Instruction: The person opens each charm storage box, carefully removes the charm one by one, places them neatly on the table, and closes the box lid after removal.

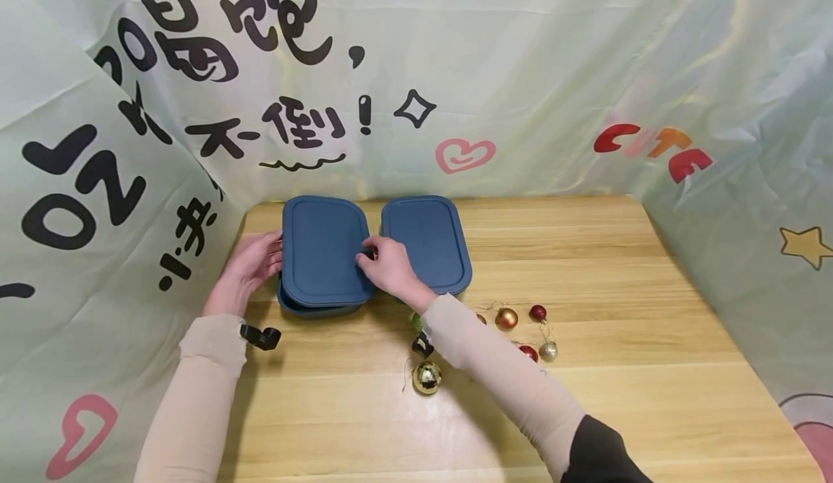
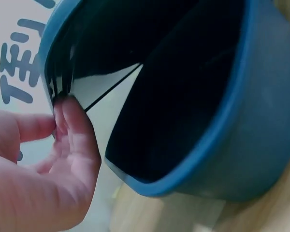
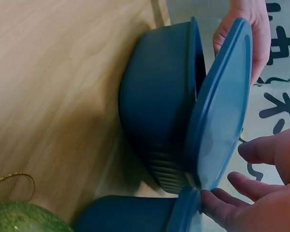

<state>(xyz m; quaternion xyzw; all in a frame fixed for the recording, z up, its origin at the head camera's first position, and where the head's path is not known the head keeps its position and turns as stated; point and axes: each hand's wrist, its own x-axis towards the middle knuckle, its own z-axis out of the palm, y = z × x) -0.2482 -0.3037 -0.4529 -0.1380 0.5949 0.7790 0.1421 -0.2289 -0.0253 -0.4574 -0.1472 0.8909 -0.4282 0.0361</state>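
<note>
A blue plastic lid [image 1: 328, 251] lies askew over a blue storage box [image 1: 319, 312]. Its left side is raised, leaving a gap into the dark interior in the left wrist view. My left hand [image 1: 254, 260] grips the lid's raised edge, thumb outside and fingers [image 2: 77, 123] tucked under. At the lid's right edge is my right hand [image 1: 390, 264]; its fingertips [image 3: 213, 205] touch the edge there, close to the second box, and its thumb stands apart. That second blue box, covered by its own lid [image 1: 423, 241], stands just to the right.
Several small ball ornaments lie on the wooden table [image 1: 586, 396]: a gold one [image 1: 426, 378], a copper one [image 1: 506, 318], a silver one [image 1: 549, 351] and a green one [image 3: 26, 220], partly hidden by the right arm. A printed cloth [image 1: 534, 92] hangs behind the table and along its sides.
</note>
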